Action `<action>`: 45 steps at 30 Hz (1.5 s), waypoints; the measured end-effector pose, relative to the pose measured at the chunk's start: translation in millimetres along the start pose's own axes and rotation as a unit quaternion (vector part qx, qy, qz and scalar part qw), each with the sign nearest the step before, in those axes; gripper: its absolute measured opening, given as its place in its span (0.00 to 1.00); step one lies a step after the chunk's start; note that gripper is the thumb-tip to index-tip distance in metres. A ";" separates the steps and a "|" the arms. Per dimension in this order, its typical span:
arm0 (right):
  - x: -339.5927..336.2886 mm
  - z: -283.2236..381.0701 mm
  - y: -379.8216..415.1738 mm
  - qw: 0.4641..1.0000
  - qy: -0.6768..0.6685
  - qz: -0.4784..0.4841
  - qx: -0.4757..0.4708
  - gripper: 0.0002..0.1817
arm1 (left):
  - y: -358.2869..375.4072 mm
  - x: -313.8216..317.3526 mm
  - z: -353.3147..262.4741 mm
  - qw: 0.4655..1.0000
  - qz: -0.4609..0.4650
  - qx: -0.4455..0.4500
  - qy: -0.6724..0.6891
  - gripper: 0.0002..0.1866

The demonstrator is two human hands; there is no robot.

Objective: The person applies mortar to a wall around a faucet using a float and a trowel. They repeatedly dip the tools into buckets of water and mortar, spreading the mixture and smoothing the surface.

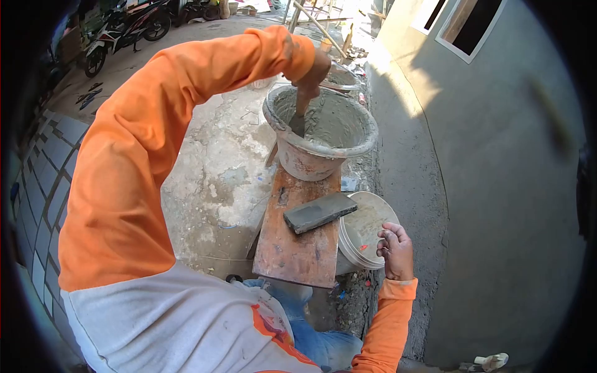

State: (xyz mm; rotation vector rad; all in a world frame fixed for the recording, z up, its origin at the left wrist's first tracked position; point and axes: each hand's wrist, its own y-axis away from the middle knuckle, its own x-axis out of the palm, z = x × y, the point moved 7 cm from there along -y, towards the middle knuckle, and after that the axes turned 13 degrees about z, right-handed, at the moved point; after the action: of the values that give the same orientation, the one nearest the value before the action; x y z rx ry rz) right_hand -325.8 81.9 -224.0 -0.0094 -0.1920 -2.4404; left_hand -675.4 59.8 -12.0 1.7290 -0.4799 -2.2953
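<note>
My left hand (313, 78) reaches down over the rim of a mortar-crusted bucket (309, 166). Its fingers are wrapped around a brown handle-like part of a tool, whose grey lower end (297, 125) dips toward the wet grey mortar (333, 121); its exact kind is hard to make out. Above the white lidded bucket (367, 217) is my right hand (396, 248), fingers curled in, with nothing visible in them. A flat rectangular block coated in grey mortar (320, 212) lies on the wooden plank (298, 258), one end overhanging toward the white bucket.
The plank serves as a bench in front of my legs. A freshly plastered grey wall (497, 186) runs along the right. Behind the mortar bucket stands another basin (342, 78), with poles beyond it. Motorcycles (127, 31) and stacked tiles (46, 168) are on the left.
</note>
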 end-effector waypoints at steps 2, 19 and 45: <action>-8.8 2.1 10.8 1.000 -0.014 -0.016 -0.015 0.10 | 46.7 -32.3 28.7 0.973 -0.156 -0.022 0.171 0.19; 98.4 19.2 76.1 0.971 -0.153 0.006 -0.185 0.19 | 29.6 165.2 -303.9 0.258 -0.119 0.197 0.938 0.17; -179.1 -383.8 -239.9 0.578 0.666 0.305 0.360 0.16 | -5.1 158.3 -324.6 0.769 -0.083 0.473 0.423 0.12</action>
State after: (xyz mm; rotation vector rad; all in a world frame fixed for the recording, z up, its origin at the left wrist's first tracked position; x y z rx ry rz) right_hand -324.5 323.8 -646.5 1.7217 -0.3647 -0.9880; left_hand -407.7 -33.8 -235.8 3.0502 -1.4271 -1.0176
